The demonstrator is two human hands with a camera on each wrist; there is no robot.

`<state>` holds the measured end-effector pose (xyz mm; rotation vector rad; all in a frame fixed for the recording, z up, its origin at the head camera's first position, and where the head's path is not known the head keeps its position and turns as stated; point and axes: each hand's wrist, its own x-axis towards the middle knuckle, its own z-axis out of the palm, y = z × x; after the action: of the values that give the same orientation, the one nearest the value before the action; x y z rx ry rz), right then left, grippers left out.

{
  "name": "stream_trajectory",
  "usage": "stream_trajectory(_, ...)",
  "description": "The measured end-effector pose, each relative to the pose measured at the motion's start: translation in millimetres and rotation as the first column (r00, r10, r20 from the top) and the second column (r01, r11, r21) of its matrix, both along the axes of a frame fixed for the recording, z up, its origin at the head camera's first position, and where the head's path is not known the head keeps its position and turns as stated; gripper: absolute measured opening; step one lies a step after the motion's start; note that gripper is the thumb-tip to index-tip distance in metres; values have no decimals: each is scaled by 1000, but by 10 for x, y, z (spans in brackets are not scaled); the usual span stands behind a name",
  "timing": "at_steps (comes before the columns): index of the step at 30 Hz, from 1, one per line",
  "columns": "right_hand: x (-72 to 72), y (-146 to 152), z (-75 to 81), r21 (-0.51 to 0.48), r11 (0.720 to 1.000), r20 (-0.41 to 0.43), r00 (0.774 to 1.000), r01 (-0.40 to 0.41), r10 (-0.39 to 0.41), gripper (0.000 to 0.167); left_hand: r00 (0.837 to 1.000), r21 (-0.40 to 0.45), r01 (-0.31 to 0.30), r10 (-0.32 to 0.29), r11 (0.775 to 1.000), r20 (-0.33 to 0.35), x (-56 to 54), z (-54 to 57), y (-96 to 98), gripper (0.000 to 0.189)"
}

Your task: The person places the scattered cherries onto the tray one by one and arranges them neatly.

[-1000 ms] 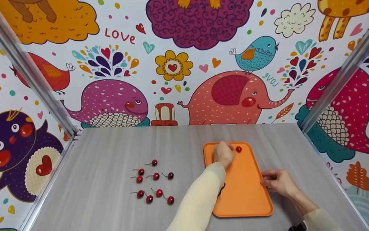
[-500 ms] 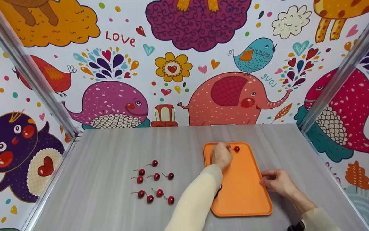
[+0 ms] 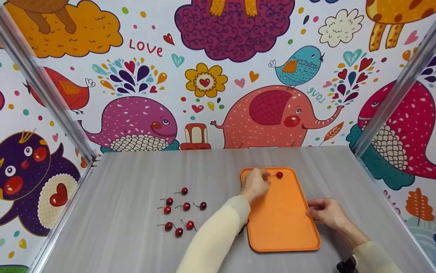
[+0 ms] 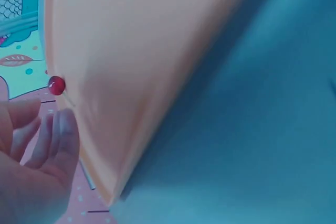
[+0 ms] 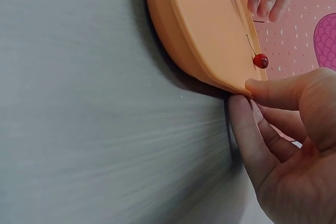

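An orange tray [image 3: 278,212] lies on the table's right half, with a single red cherry [image 3: 279,174] near its far edge, stem pointing left. My left hand [image 3: 256,184] is over the tray's far left part, its fingertips close to the stem. In the left wrist view the left hand [image 4: 39,161] has its fingers loosely bent and apart from the cherry [image 4: 56,85]. My right hand [image 5: 294,135] pinches the tray's right rim between thumb and fingers. The left sleeve hides part of the table beside the tray.
Left of the tray, several stemmed cherries [image 3: 186,206] lie scattered on the grey table [image 3: 127,227]. Metal posts [image 3: 58,102] stand at the back corners. A wall with cartoon animals [image 3: 202,38] closes off the far side.
My left hand has drawn back to the left from the cherry, uncovering its stem. The right hand stays at the tray's rim. The head view has shifted slightly.
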<state>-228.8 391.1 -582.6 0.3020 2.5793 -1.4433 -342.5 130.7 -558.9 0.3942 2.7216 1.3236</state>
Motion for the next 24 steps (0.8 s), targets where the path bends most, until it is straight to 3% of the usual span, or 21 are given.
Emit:
stream_trajectory(5, -14, -17, -20, -6, 1000, 7, 1000, -3, 3, 36, 993, 4, 119, -119, 993, -10, 83, 100, -230, 24)
stream_trajectory(9, 6, 17, -33, -2, 1000, -8, 1000, -9, 9, 37, 984, -1, 172, -172, 985, -44, 157, 183, -392, 24)
stream_trajectory(17, -7, 34, -41, -21, 999, -4, 1000, -26, 26, 41, 972, -37, 208, -210, 978, -107, 219, 289, -853, 26)
stream_trajectory(24, -42, 52, -35, -57, 998, 49, 999, -11, 14, 40, 974, -5, 189, -188, 982, -124, 206, 314, -1243, 27)
